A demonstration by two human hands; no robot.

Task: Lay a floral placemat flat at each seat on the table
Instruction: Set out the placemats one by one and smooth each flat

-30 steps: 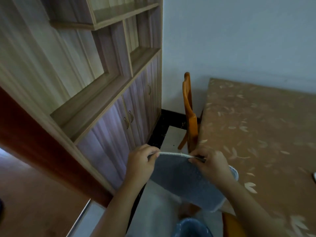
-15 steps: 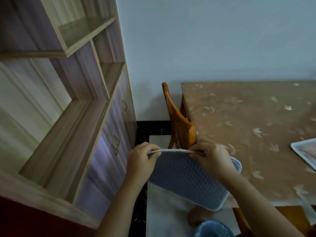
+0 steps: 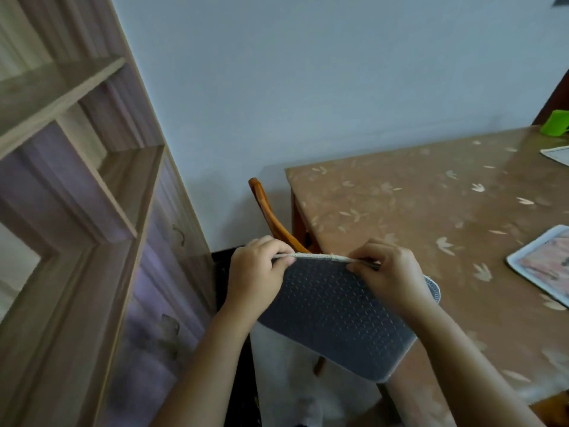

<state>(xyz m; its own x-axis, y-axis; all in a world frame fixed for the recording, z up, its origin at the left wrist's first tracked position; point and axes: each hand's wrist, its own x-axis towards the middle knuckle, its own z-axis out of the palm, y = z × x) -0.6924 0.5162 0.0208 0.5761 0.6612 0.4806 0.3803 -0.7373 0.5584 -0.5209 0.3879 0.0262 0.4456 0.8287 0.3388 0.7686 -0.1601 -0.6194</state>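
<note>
I hold a placemat [image 3: 335, 315] up by its top edge, its grey dotted underside facing me, in front of the table's left end. My left hand [image 3: 257, 272] pinches the edge's left part and my right hand [image 3: 391, 272] pinches its right part. The brown table [image 3: 415, 211] with a leaf pattern fills the right half of the view. A second placemat [image 3: 542, 263] with a white border and pink picture lies flat at the right edge. Another mat's corner [image 3: 557, 155] shows at the far right.
An orange wooden chair [image 3: 271, 217] stands pushed in at the table's left end, right behind the held mat. A wooden shelf cabinet [image 3: 92, 211] lines the left side. A green object [image 3: 555, 123] sits at the table's far right corner by the wall.
The view has swung right and closer to the table. More of the tabletop, the flat placemat and the green object have come into sight. Both hands keep the same grip on the mat.
</note>
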